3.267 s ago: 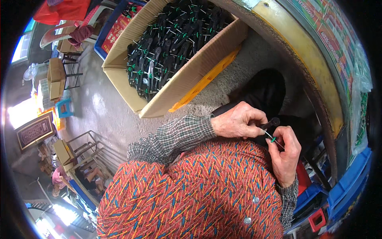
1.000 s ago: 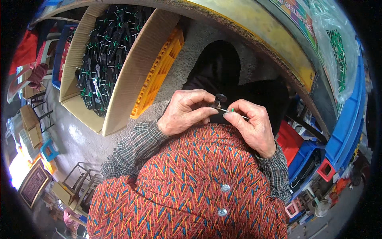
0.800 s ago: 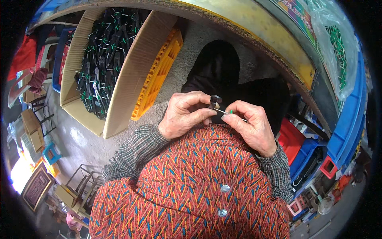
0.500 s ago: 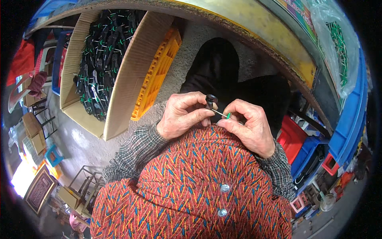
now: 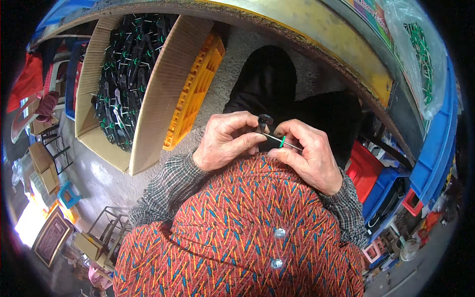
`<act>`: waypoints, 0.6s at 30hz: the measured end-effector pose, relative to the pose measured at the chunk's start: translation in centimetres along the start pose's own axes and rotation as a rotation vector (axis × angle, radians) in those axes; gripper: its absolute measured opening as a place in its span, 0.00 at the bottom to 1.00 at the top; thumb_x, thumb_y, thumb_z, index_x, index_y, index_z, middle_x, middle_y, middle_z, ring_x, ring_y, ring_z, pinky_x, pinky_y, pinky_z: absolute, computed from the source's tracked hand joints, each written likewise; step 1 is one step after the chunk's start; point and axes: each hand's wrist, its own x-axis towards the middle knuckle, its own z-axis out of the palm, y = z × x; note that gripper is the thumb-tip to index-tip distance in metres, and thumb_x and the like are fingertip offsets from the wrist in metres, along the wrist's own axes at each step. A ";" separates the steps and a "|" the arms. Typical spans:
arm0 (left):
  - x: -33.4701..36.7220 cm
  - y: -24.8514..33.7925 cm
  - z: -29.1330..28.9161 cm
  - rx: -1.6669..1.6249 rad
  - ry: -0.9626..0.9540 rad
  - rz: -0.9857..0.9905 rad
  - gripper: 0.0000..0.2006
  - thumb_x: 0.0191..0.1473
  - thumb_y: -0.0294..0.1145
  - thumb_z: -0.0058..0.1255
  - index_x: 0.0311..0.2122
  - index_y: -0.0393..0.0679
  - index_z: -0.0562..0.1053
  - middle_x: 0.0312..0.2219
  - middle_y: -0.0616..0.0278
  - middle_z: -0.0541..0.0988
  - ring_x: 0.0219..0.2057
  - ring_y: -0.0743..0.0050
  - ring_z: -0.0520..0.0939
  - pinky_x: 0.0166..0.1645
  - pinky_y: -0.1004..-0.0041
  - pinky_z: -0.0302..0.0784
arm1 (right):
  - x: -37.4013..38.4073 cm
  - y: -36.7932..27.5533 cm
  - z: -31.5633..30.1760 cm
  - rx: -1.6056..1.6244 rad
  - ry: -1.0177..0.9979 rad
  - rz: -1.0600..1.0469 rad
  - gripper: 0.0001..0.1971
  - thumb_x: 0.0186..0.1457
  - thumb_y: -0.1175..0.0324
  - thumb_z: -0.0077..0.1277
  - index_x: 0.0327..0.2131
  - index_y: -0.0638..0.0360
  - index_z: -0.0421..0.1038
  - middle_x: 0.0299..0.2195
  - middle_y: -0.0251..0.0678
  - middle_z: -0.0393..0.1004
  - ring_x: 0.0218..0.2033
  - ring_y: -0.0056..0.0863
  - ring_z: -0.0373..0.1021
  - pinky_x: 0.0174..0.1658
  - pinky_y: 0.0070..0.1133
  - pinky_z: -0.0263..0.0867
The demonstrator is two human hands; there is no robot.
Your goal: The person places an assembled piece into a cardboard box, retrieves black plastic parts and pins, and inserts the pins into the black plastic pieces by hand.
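Observation:
Over my lap, my left hand (image 5: 231, 138) pinches a small black plastic part (image 5: 265, 120) with a rounded end. A thin metal rod (image 5: 271, 136) runs from it toward my right hand (image 5: 310, 156). On the rod sits a small green piece (image 5: 282, 142), between my right thumb and forefinger. The rod's tip shows beyond the green piece, in front of my right fingers. My fingers hide part of the black part. To the left, a cardboard box (image 5: 161, 94) holds many similar black parts (image 5: 129, 74) with green pieces and pale rods.
A worn-edged table (image 5: 316, 37) curves across the top. On it, a clear plastic bag (image 5: 420, 64) contains green pieces with pale rods, by a blue tray (image 5: 438, 148). An orange plastic crate (image 5: 194, 94) stands beside the box. Red (image 5: 363, 166) and blue bins are at the right.
The green piece has shifted slightly left along the rod, and more of the rod's tip now shows to its right. My right fingers have moved up a little; my left hand is nearly unchanged.

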 end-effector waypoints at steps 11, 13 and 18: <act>0.1 0.5 0.2 0.125 0.007 0.068 0.03 0.52 0.21 0.52 0.32 0.33 0.73 0.22 0.64 0.74 0.22 0.83 0.78 0.25 0.82 0.71 | -0.1 0.3 0.4 0.134 -0.037 0.073 0.10 0.49 0.68 0.57 0.26 0.66 0.69 0.19 0.41 0.66 0.18 0.32 0.66 0.23 0.25 0.60; 0.2 0.5 0.2 0.120 0.014 0.062 0.03 0.52 0.21 0.52 0.32 0.33 0.73 0.21 0.64 0.74 0.22 0.83 0.78 0.25 0.82 0.71 | -0.1 0.1 0.6 0.030 0.067 -0.022 0.10 0.47 0.70 0.58 0.27 0.65 0.69 0.20 0.40 0.66 0.19 0.32 0.66 0.24 0.25 0.60; 0.2 0.4 0.1 0.152 0.010 0.087 0.03 0.53 0.21 0.52 0.32 0.33 0.73 0.21 0.63 0.74 0.21 0.83 0.78 0.25 0.82 0.71 | -0.1 0.0 0.5 -0.085 0.056 -0.071 0.11 0.45 0.69 0.59 0.28 0.64 0.69 0.22 0.40 0.67 0.20 0.33 0.67 0.24 0.26 0.61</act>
